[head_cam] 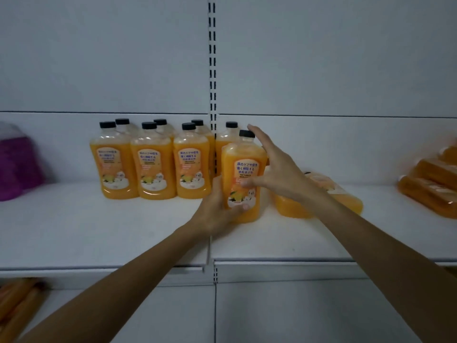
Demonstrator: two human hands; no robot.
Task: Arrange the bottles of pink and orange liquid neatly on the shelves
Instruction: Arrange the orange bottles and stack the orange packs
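My left hand (217,209) grips the lower part of an upright orange bottle (243,169) with a black cap, just above the white shelf (123,231). My right hand (274,167) is spread against that bottle's right side, fingers straight, thumb across the label. To the left, several orange bottles (153,164) stand upright in two rows against the back panel. One orange bottle (346,196) lies on its side behind my right forearm.
More orange bottles (432,184) lie flat at the shelf's right end. A pink object (17,164) sits at the far left. Orange bottles (14,305) lie on the lower shelf at bottom left. A slotted upright (212,58) divides the back panel.
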